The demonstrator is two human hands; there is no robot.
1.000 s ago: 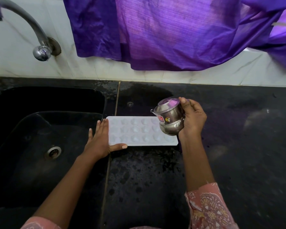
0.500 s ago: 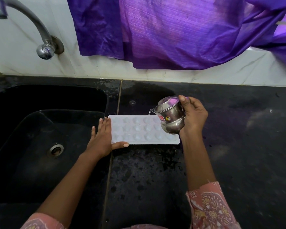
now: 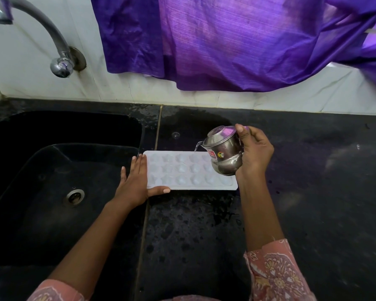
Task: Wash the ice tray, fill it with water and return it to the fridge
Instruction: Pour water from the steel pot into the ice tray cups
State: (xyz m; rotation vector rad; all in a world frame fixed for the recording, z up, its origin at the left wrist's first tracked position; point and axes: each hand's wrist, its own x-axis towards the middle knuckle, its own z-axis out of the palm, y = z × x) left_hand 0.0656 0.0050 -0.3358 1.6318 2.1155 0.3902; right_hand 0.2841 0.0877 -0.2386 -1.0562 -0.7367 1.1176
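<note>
**Water tips from a steel pot onto the tray at the sink's edge**

The white ice tray (image 3: 182, 170) lies flat on the black stone counter (image 3: 313, 192), just right of the sink (image 3: 52, 192), its left end at the seam where counter meets basin. The left hand (image 3: 135, 183) steadies it with straight fingers laid flat against that left end and the thumb stretched along the near edge. The right hand (image 3: 254, 153) is wrapped round a small steel pot (image 3: 224, 148), tilted over the tray's right end, and a thin thread of water (image 3: 196, 147) falls from its spout towards the far row of cups.

The counter is wet, dark patches and droplets spread near and far of the tray. The sink is black too, with a metal drain (image 3: 75, 195) in its floor. On the far wall of pale tiles (image 3: 30, 83) a curved chrome tap (image 3: 41, 25) arches over the basin, and a purple cloth (image 3: 226, 40) hangs down to the right of it. A pink patterned sleeve (image 3: 274, 272) shows on the right arm.
</note>
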